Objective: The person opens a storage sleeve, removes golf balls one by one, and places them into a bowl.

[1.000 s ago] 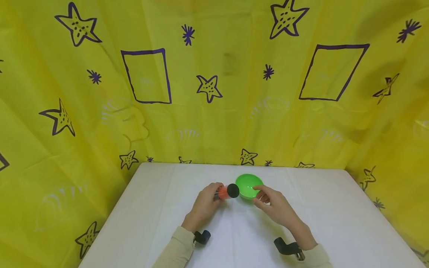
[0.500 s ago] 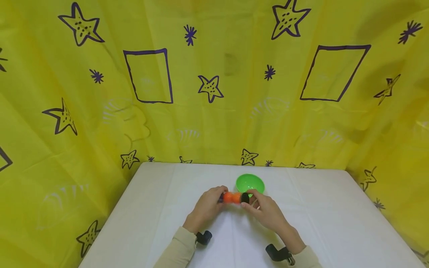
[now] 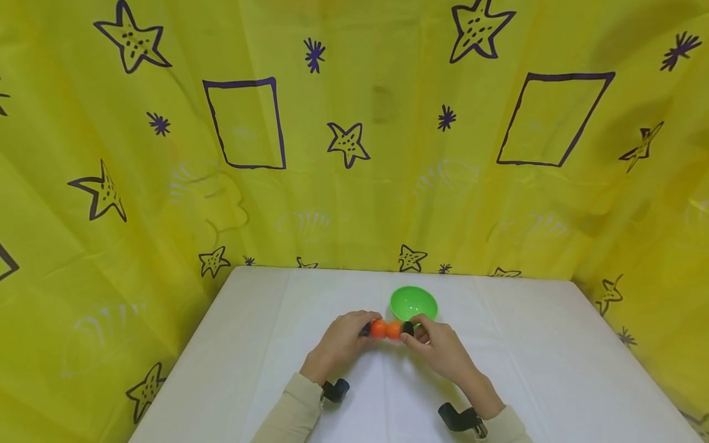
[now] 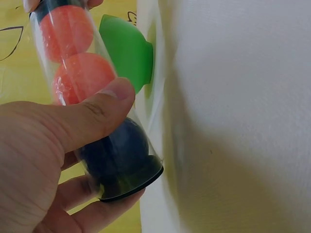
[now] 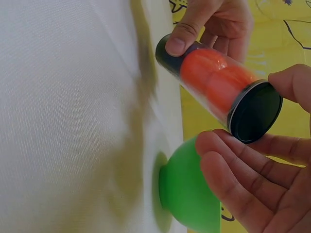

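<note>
A clear plastic tube (image 3: 386,330) lies sideways between my hands, raised above the table. Two orange balls (image 4: 73,34) and a dark blue ball (image 4: 118,145) sit inside it. My left hand (image 3: 340,341) grips the tube round its dark-ball end, thumb over the clear wall. At the other end, my right hand (image 3: 445,349) pinches the black cap (image 5: 256,112) between thumb and index finger, while its other fingers extend below the cap. The cap still covers the tube's end. Just behind the tube stands a green bowl (image 3: 412,303), whose inside shows no contents in the head view.
A white-covered table (image 3: 266,320) lies under the hands. Behind it and along the sides hangs a yellow curtain (image 3: 343,203) with drawn stars and squares. Black wrist mounts (image 3: 336,391) stick out near both sleeves.
The tube has turned from pointing toward the camera to lying sideways, and moved slightly right. My right hand has come left from the bowl's rim and taken hold of the capped end.
</note>
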### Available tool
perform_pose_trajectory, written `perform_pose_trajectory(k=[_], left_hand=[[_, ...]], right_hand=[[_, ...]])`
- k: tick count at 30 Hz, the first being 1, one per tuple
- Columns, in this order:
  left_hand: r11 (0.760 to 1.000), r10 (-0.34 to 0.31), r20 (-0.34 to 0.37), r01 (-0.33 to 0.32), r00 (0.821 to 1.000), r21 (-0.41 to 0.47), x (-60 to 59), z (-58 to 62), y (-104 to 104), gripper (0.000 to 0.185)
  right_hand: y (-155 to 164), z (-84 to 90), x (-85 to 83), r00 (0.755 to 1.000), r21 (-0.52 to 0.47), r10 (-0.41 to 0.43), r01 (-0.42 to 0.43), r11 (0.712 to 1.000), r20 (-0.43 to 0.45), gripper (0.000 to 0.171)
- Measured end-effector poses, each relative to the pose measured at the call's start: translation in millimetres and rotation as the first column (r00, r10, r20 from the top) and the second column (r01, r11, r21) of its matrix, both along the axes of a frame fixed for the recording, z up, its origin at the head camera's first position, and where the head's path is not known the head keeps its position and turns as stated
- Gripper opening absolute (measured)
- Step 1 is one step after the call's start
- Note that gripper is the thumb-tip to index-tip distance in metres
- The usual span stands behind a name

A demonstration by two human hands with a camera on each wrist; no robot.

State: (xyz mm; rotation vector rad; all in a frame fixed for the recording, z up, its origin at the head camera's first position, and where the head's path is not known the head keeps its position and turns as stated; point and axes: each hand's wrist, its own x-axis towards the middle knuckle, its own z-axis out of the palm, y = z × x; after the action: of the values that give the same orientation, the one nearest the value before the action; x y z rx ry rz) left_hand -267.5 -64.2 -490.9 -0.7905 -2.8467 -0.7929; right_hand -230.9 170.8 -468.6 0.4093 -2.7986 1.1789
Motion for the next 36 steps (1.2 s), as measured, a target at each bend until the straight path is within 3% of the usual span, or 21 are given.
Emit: perform_pose_trajectory(k=[4, 11, 20, 36], left_hand=[[1.000, -0.006, 0.027, 0.006, 1.000, -0.006, -1.0, 0.0, -2.7, 0.043], [0.999, -0.040, -0.001, 0.040, 0.999, -0.033, -1.8, 2.1, -6.0, 0.045], [0.997, -0.053, 0.014, 0.054, 0.998, -0.056, -3.7, 1.2, -7.9, 0.049], [0.996, -0.071, 0.058, 0.074, 0.996, -0.051, -3.6, 5.3, -9.5, 0.048]], right_hand=[[-0.5, 0.0, 0.4, 1.000, 0.014, 0.027, -0.027, 1.000, -0.001, 0.027], [-0.5, -0.3, 0.7, 0.997, 0.038, 0.074, -0.074, 0.997, -0.014, 0.024], [-0.9, -1.6, 1.3, 0.991, 0.059, 0.124, -0.121, 0.991, -0.051, 0.019], [0.5, -0.5, 0.4, 0.985, 0.060, 0.169, -0.167, 0.984, -0.028, 0.013]])
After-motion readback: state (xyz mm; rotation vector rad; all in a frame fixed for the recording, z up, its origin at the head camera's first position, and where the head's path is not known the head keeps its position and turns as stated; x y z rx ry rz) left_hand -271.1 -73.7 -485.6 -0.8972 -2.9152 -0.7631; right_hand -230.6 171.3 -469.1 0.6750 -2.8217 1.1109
